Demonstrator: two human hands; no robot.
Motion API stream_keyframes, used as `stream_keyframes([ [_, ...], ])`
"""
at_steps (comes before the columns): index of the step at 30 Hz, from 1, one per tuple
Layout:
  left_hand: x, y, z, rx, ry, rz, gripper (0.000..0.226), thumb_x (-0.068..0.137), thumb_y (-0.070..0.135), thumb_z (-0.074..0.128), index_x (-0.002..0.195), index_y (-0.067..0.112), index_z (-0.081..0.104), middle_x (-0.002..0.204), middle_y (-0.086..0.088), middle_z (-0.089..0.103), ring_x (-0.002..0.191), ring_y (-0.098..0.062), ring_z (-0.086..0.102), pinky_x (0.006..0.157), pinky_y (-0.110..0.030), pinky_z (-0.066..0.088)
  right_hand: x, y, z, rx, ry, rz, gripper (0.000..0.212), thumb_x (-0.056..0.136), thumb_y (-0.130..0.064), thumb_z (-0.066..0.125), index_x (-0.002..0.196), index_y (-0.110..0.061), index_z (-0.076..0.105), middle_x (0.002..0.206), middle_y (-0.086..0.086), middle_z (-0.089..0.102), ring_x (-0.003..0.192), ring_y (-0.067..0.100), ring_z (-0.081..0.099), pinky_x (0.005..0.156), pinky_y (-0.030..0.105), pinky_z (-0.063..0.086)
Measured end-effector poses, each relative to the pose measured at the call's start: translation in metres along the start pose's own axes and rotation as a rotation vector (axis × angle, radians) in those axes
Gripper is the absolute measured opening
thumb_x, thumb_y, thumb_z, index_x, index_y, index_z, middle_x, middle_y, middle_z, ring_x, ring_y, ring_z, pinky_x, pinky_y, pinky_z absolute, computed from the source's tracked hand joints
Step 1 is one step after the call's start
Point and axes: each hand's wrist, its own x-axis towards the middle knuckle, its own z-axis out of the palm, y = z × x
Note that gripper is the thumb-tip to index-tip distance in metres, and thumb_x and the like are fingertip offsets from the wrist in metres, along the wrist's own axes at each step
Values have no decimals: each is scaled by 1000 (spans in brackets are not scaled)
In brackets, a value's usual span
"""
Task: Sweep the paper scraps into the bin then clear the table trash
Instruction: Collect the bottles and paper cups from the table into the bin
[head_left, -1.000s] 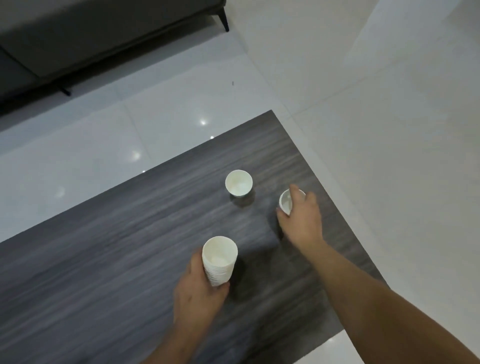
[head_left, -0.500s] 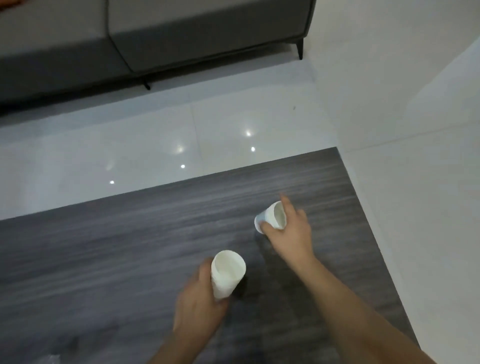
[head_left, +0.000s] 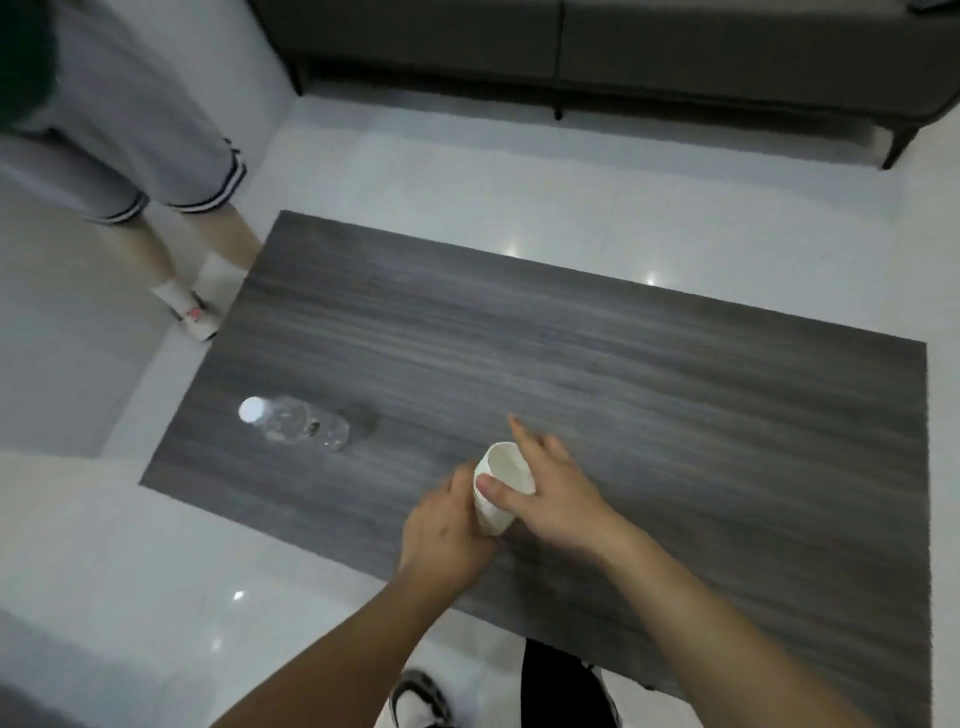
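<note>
A stack of white paper cups (head_left: 500, 484) is tilted just above the dark wood-grain table (head_left: 675, 415), near its front edge. My left hand (head_left: 449, 530) grips the lower part of the stack from the left. My right hand (head_left: 550, 493) holds the top cup, thumb against its outer wall and fingers stretched over the far side of the rim. A clear plastic bottle (head_left: 296, 426) with a white cap stands on the table's left part, well apart from both hands. No paper scraps or bin are in view.
Another person in grey shorts and white shoes (head_left: 192, 306) stands on the pale tiled floor by the table's far left corner. A dark grey sofa (head_left: 623, 47) runs along the back. My own shoes (head_left: 421, 701) show below the table's front edge.
My right hand brought the lone cup over and onto the stack held in my left hand. The view swung left, so the bottle and the other person came into sight.
</note>
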Motion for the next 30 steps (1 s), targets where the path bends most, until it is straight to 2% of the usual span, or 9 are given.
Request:
stream_keyframes([
  [6, -87, -128, -78, -114, 290, -256, 70, 61, 40, 77, 122, 33, 44, 102, 8, 66, 89, -19, 63, 66, -25, 42, 61, -147, 97, -248, -11, -220, 103, 83, -55, 73, 161, -25, 13, 154, 17, 31, 143, 33, 32, 115, 38, 29],
  [9, -137, -195, -105, -200, 420, -362, 78, 57, 35, 78, 125, 36, 42, 104, 12, 63, 90, -16, 62, 71, -25, 45, 104, -206, 144, -387, 21, -287, 104, 81, -46, 78, 161, -30, 13, 158, 20, 23, 144, 39, 28, 117, 43, 28],
  [11, -171, -234, -116, -236, 479, -430, 76, 57, 36, 75, 124, 38, 39, 102, 16, 61, 87, -14, 61, 70, -28, 47, 131, -225, 176, -514, 20, -265, 91, 84, -39, 78, 158, -34, 24, 164, 18, 15, 146, 39, 27, 117, 43, 30],
  [14, -222, -284, -117, -287, 521, -533, 77, 58, 36, 75, 125, 38, 38, 102, 18, 59, 87, -12, 58, 70, -28, 45, 137, -209, 221, -622, 138, -257, 40, 91, -14, 68, 131, -16, 65, 151, 20, 35, 128, 43, 47, 104, 38, 44],
  [16, -257, -309, -110, -324, 531, -604, 77, 58, 35, 76, 125, 36, 38, 103, 16, 60, 87, -13, 58, 69, -29, 44, 106, -186, 249, -613, 270, -271, 25, 89, -1, 60, 107, -11, 76, 136, 21, 46, 110, 44, 56, 95, 39, 49],
  [19, -303, -336, -97, -377, 516, -668, 75, 58, 34, 76, 123, 34, 39, 101, 13, 60, 84, -15, 57, 67, -29, 45, 34, -164, 290, -493, 297, -274, 25, 86, 5, 60, 101, -5, 76, 117, 23, 55, 93, 42, 61, 84, 32, 44],
  [21, -324, -344, -88, -388, 493, -675, 74, 58, 33, 77, 122, 33, 39, 100, 12, 59, 83, -16, 57, 66, -29, 43, -10, -154, 314, -439, 233, -234, 30, 86, 2, 62, 111, -7, 75, 111, 23, 65, 98, 41, 64, 82, 31, 44],
  [26, -355, -339, -78, -428, 435, -644, 77, 58, 34, 77, 124, 33, 38, 101, 10, 60, 82, -15, 55, 66, -29, 40, -89, -151, 340, -263, 206, -107, 41, 85, -11, 67, 126, -15, 69, 118, 8, 71, 107, 25, 66, 85, 26, 45],
  [30, -368, -312, -82, -415, 432, -594, 77, 56, 35, 77, 123, 32, 39, 101, 10, 60, 85, -18, 57, 68, -30, 42, -139, -152, 322, -158, 251, -47, 43, 82, -14, 68, 125, -18, 68, 117, 5, 69, 96, 20, 65, 80, 34, 56],
])
